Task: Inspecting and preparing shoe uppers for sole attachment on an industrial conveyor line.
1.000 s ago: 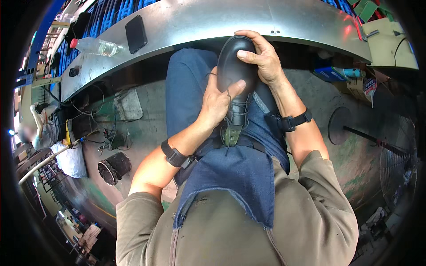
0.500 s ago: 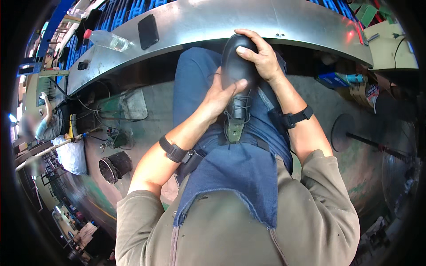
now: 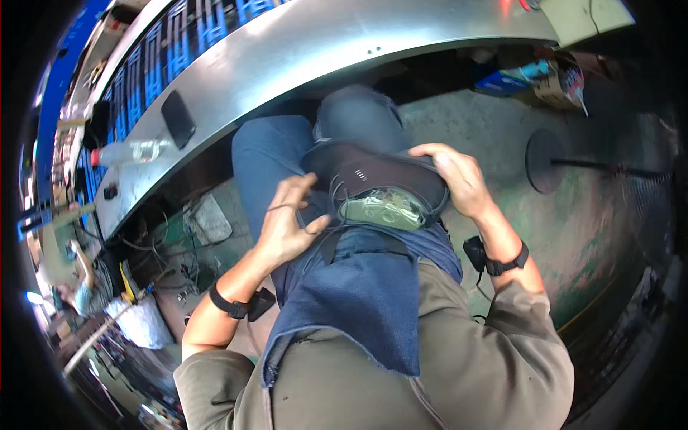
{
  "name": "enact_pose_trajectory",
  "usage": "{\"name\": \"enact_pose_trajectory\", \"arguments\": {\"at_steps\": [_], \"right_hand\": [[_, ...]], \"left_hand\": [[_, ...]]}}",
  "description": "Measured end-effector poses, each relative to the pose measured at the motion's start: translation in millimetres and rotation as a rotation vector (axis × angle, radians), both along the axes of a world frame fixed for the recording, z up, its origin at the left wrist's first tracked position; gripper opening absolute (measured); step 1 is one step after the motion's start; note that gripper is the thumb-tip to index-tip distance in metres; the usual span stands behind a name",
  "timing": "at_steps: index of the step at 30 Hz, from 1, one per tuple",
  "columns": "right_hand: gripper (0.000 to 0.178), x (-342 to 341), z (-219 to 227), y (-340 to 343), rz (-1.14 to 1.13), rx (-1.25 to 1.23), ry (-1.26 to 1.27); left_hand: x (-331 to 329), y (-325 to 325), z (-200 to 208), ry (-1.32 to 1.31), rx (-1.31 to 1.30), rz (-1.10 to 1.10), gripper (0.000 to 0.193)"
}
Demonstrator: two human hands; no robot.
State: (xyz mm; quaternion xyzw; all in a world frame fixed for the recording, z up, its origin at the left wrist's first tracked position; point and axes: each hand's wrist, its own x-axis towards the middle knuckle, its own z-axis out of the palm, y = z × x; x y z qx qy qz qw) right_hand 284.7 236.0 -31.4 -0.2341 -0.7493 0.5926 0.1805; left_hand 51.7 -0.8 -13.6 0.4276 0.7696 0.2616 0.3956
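Note:
A black lace-up shoe [image 3: 373, 166] lies turned sideways across my lap, its opening facing me. Inside it shows a green shoe last [image 3: 383, 208]. My right hand [image 3: 462, 179] grips the shoe's right end, fingers over the upper edge. My left hand [image 3: 283, 222] is beside the laces at the shoe's left, its thumb and fingers spread apart. A thin dark strand, seemingly a shoelace, crosses the left fingers; I cannot see a grip on it. The shoe is partly blurred.
A metal bench [image 3: 279, 54] curves ahead, with a phone [image 3: 178, 120] and a plastic bottle [image 3: 132, 153] on it. Boxes [image 3: 530, 79] sit beneath its right side. A round-based stand [image 3: 546, 161] is at right. Another person [image 3: 89, 287] is at far left.
The shoe has turned from pointing away, sole down, to lying sideways nearer me. My left hand has come off it; my right has shifted to its right end. The view has swung right.

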Motion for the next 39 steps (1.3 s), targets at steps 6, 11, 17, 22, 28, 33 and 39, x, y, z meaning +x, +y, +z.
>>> {"name": "enact_pose_trajectory", "arguments": {"at_steps": [6, 11, 17, 22, 28, 33, 39], "right_hand": [[0.049, 5.1, -5.9, 1.5, 0.057, -0.298, -0.143], [0.045, -5.5, -13.3, 8.3, -0.089, -0.137, -0.151], [0.074, -59.3, -11.8, 49.4, -0.360, -0.668, 0.059], [0.070, -178.7, -5.6, 142.0, -0.091, -0.809, 0.115], [0.063, -370.1, -61.5, 275.0, -0.119, 0.344, -0.370], [0.115, -509.9, -94.5, 327.1, -0.195, 0.921, -0.474], [0.114, -520.3, -63.2, 316.0, -0.066, 0.850, -0.714]], "left_hand": [[-17.0, 83.4, -2.5, 0.234, 0.346, -0.641, 0.105], [-35.0, 109.2, -20.6, 0.182, 0.446, -0.749, 0.089], [-65.1, 131.2, -26.1, -0.033, 0.531, -0.557, 0.099], [-136.7, 157.7, -19.8, -0.911, 0.455, 0.133, 0.085], [-361.5, 181.5, -54.1, -0.673, 0.388, 0.848, 0.074], [-529.5, 186.4, -56.9, 0.204, 0.254, 0.780, 0.078], [-526.8, 165.4, -101.3, 0.629, -0.012, 0.616, 0.073]]}}
